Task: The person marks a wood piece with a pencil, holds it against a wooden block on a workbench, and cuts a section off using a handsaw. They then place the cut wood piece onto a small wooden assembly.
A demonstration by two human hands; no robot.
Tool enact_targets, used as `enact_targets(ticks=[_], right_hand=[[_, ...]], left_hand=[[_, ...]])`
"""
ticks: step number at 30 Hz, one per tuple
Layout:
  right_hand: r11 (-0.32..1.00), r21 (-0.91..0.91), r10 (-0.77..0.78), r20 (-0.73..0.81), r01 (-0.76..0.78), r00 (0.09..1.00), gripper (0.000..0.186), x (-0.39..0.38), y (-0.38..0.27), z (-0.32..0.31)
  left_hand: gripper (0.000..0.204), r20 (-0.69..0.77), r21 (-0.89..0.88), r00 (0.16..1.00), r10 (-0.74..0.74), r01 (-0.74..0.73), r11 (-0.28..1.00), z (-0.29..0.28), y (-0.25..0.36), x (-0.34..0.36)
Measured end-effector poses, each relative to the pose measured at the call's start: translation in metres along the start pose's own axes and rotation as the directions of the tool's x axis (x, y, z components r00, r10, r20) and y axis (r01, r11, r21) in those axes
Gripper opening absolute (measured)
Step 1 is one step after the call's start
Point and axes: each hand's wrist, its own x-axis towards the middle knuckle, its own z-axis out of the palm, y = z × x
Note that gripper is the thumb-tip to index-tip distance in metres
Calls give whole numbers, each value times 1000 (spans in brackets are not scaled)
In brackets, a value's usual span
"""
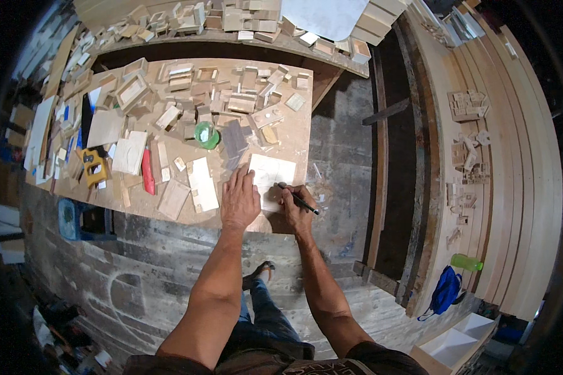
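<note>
A pale rectangular board (274, 167) lies flat near the right front corner of the wooden worktable (231, 150), with faint marks on its surface. My left hand (240, 195) rests flat along the board's left edge, fingers pointing away from me. Between the fingers of my right hand (297, 206) is a dark pen (306, 205), its tip end over the board. To the left of my left hand lies a light wooden piece (202, 185) with small blocks along one side. Just beyond the board is a greyish wood strip (234, 140).
Many small wooden boxes (180, 76) crowd the table's far side. A green container (206, 135), a red-handled tool (147, 172) and a yellow-handled saw (94, 167) lie left. A blue stool (81, 220) stands below. Long planks (513, 156) with small wooden pieces run along the right.
</note>
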Motion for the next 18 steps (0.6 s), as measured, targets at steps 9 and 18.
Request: enact_targets(ticks=[9,18], right_hand=[[996,-81,35,23,-33,999,21,-2,-17,0],[987,-154,52,16,-49,999,19,2,-14,-1]], left_hand=[[43,-22,-25,1000,12,-13,1000,3,-4,-2],[48,-4,60,1000,6,-6,998,8,-6,-4]])
